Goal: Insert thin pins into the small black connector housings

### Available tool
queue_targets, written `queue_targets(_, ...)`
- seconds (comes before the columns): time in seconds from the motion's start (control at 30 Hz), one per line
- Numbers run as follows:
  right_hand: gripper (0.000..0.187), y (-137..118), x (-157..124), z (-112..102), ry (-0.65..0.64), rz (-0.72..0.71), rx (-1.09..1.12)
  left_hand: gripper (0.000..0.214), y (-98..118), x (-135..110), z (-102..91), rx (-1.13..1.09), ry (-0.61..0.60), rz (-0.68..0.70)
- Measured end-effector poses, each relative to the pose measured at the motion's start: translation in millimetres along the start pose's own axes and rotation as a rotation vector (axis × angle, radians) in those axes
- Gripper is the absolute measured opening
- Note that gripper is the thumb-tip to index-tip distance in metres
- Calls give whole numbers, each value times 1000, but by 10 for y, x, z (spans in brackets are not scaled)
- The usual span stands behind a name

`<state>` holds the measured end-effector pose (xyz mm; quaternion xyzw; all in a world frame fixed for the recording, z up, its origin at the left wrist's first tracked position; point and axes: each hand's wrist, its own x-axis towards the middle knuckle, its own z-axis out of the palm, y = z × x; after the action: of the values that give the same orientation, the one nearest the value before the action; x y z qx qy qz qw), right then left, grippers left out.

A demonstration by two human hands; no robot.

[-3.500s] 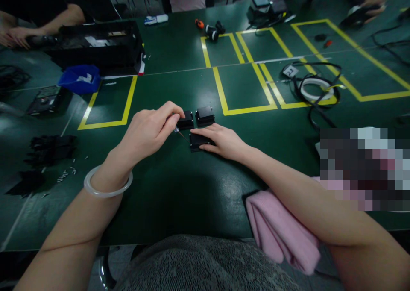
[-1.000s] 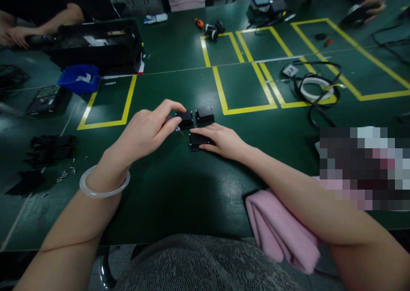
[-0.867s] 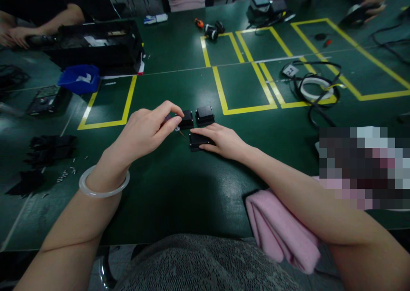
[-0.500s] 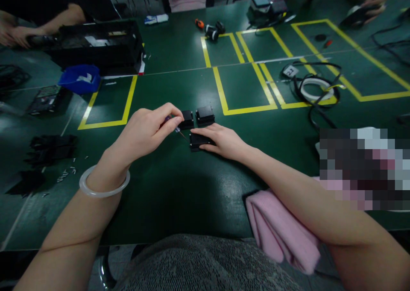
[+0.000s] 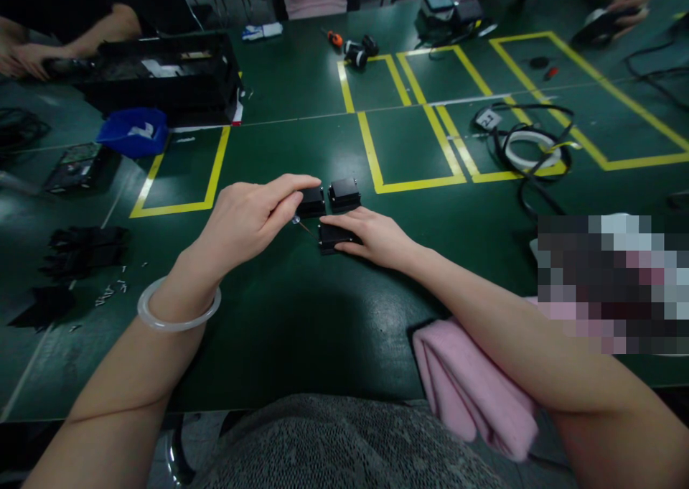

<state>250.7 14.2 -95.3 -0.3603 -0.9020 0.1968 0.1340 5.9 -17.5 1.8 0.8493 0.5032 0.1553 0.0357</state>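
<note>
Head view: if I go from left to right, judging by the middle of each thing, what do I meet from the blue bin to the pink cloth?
Blue bin, white bracelet, left hand, thin tool, front black box, right hand, pink cloth.

Blocks (image 5: 344, 189) on table (image 5: 280, 324), bin (image 5: 115, 136) behind left, screws (image 5: 109, 291) at left, cloth (image 5: 476, 388) in front at right

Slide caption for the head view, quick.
The left hand holds a thin-shafted tool toward a black box under the right hand, two similar boxes just beyond.
</note>
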Motion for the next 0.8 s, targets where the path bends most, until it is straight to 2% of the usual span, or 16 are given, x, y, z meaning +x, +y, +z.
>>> queue_targets(0.27, 55, 14, -1, 9, 9, -13, 0, 44, 19, -9, -65, -80, -67, 2)
queue_targets(0.57, 56, 7, -2, 4, 5, -2, 1, 37, 14, 12, -28, -56, -51, -41)
queue_targets(0.8, 57, 1, -2, -2, -2, 3, -3, 37, 16, 0, -49, -54, -56, -9)
